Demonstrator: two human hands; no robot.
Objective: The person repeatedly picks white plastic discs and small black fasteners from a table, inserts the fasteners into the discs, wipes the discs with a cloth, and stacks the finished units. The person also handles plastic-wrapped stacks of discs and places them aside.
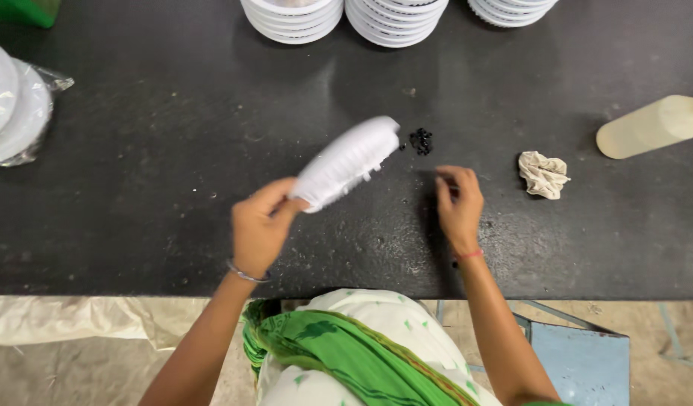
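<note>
Above the dark speckled worktop (136, 150), the left hand (260, 225) pinches a tilted stack of white ribbed plastic discs (348, 162) by its lower end, while the right hand (459, 207), fingers curled and seemingly empty, rests beside a heap of small black pieces (421, 140), apparently within easy reach.

Open black worktop (151, 165) leftward; black bits (421, 140), crumpled rag (543, 174) rightward.

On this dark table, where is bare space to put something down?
The black tabletop is bare between the bagged white plates at the left edge and the left hand holding a white ribbed plastic piece. It is crowded near the right hand: small black bits, crumpled cloth, pale bottle.
</note>
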